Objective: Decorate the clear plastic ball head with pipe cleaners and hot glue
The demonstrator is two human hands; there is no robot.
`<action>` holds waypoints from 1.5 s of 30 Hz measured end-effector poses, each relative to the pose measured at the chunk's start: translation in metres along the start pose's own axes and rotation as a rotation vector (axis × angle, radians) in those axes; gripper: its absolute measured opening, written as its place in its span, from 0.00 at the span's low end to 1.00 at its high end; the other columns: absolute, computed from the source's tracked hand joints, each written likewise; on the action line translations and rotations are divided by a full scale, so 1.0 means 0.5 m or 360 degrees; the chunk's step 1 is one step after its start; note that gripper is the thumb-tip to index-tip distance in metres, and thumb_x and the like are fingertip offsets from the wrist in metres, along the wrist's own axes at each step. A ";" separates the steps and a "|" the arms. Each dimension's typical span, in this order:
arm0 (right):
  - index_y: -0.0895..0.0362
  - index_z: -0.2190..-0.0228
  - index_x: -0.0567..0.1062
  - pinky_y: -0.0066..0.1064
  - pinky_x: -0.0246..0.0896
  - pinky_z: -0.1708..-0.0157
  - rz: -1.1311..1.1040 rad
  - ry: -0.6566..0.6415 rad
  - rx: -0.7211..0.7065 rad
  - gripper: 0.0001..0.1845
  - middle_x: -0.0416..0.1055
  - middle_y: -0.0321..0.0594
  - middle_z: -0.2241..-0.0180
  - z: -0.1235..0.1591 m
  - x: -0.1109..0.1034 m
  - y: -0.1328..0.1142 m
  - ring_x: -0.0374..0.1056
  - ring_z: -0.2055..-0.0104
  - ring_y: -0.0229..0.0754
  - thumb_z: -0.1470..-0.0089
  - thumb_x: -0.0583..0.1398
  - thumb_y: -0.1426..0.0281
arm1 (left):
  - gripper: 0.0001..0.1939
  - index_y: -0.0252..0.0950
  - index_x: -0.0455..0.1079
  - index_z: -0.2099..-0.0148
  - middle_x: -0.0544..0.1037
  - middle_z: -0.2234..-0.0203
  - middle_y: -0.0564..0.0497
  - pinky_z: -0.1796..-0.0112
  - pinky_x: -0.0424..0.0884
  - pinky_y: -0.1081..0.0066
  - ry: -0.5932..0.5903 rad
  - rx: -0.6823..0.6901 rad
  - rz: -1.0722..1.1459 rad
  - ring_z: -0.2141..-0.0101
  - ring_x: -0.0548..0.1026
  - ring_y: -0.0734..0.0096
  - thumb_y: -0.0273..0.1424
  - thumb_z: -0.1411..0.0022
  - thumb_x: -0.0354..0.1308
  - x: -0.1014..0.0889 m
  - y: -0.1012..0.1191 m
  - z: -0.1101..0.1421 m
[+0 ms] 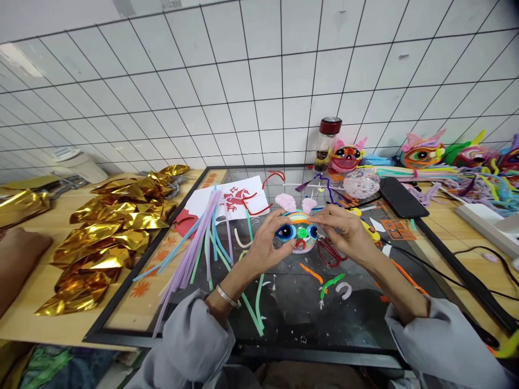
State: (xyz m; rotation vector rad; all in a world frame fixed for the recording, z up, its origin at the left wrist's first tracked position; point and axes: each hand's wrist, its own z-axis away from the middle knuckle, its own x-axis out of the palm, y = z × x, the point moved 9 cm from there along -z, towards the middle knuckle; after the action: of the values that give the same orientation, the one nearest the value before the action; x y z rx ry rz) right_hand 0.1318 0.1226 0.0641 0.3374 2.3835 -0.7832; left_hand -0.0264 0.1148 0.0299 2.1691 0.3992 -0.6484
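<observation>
Hold the toy face [302, 233] still over the dark board [284, 316], pinched in the left hand [265, 237]. Press softly at its top with the right hand [346, 228], squeezed together at the fingertips; cannot tell around what.

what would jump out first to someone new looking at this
Probably the shiny gold foil pieces spread over the wooden table at the left. Next, the big-eyed animal face at front centre, between the left hand and right hand. More colourful faces sit near the tiled wall at the right.
</observation>
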 end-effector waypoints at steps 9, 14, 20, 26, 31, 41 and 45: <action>0.53 0.53 0.77 0.35 0.62 0.65 0.0224 -0.0078 -0.0084 0.22 0.70 0.43 0.64 0.003 0.026 -0.017 0.67 0.62 0.43 0.42 0.51 0.81 | 0.18 0.37 0.66 0.48 0.68 0.44 0.38 0.44 0.65 0.55 -0.0028 0.0012 -0.0011 0.41 0.66 0.57 0.27 0.42 0.59 0.003 -0.003 0.002; 0.53 0.52 0.76 0.35 0.62 0.64 0.0243 -0.0129 -0.0057 0.23 0.69 0.43 0.63 0.003 0.032 -0.017 0.66 0.62 0.43 0.42 0.51 0.81 | 0.17 0.36 0.66 0.49 0.68 0.44 0.37 0.44 0.66 0.55 -0.0024 0.0010 -0.0015 0.41 0.67 0.56 0.27 0.42 0.58 0.000 0.000 0.001; 0.53 0.52 0.76 0.35 0.61 0.64 0.0276 -0.0127 -0.0093 0.24 0.68 0.43 0.63 0.004 0.033 -0.023 0.65 0.62 0.43 0.43 0.50 0.82 | 0.18 0.37 0.65 0.49 0.70 0.46 0.39 0.44 0.65 0.54 0.0012 0.0043 -0.0025 0.42 0.67 0.56 0.27 0.43 0.58 -0.002 0.001 0.001; 0.52 0.52 0.75 0.35 0.59 0.63 0.0417 -0.0100 -0.0169 0.25 0.65 0.41 0.66 0.002 0.046 -0.035 0.63 0.63 0.42 0.42 0.49 0.82 | 0.18 0.37 0.65 0.49 0.71 0.48 0.40 0.43 0.65 0.55 0.0012 0.0084 -0.0009 0.42 0.67 0.57 0.27 0.43 0.58 0.000 0.006 0.000; 0.54 0.52 0.75 0.35 0.59 0.63 0.0412 -0.0100 -0.0118 0.23 0.66 0.42 0.65 0.000 0.052 -0.037 0.63 0.62 0.43 0.42 0.49 0.82 | 0.18 0.35 0.66 0.49 0.68 0.45 0.38 0.43 0.65 0.56 -0.0006 0.0042 0.0014 0.41 0.66 0.56 0.27 0.42 0.58 0.002 0.005 0.001; 0.53 0.46 0.69 0.36 0.61 0.62 0.0258 -0.0115 -0.0028 0.26 0.66 0.43 0.62 0.000 0.050 -0.032 0.63 0.60 0.44 0.42 0.48 0.82 | 0.22 0.39 0.65 0.45 0.69 0.45 0.41 0.42 0.64 0.54 -0.0031 0.0051 -0.0001 0.41 0.66 0.56 0.27 0.42 0.58 0.003 0.006 0.001; 0.52 0.46 0.70 0.35 0.62 0.64 0.0126 -0.0088 0.0017 0.26 0.67 0.43 0.63 -0.002 0.039 -0.030 0.65 0.61 0.43 0.41 0.48 0.81 | 0.20 0.38 0.67 0.46 0.67 0.44 0.40 0.42 0.64 0.56 -0.0080 0.0013 0.0000 0.41 0.65 0.57 0.26 0.41 0.57 0.005 0.008 -0.001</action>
State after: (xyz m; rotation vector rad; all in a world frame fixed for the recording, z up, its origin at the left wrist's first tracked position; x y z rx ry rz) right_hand 0.1100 0.1121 0.0597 0.4069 2.3005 -0.7593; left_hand -0.0225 0.1128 0.0312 2.1562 0.3706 -0.7046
